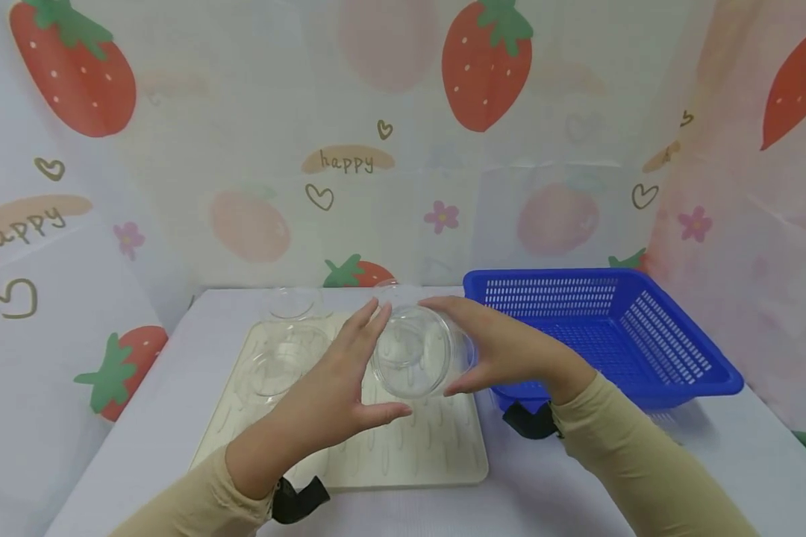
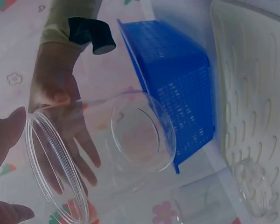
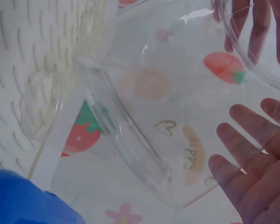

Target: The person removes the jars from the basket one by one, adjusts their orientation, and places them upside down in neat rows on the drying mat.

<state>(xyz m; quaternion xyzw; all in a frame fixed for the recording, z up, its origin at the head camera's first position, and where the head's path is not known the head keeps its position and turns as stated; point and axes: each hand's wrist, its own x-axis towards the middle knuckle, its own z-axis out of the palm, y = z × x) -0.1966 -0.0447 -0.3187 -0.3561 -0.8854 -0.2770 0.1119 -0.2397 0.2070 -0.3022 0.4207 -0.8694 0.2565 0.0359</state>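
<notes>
A clear jar (image 1: 413, 354) with a ridged rim (image 2: 56, 172) is held above the mat between the hands, its mouth facing the head camera. Around its right side curves my right hand (image 1: 510, 347); the thumb is on the near side, and its fingers show through the jar wall in the left wrist view. My left hand (image 1: 329, 373) is at the jar's left, fingers extended and fingertips beside the rim; the frames do not settle whether they touch. Its thumb stands apart, below the jar.
Other clear round containers (image 1: 275, 373) stand on and behind a cream ridged mat (image 1: 403, 462). To the right lies a blue slotted basket (image 1: 685, 380) on the white table. Strawberry-printed cloth (image 1: 275, 112) hangs around the back and sides.
</notes>
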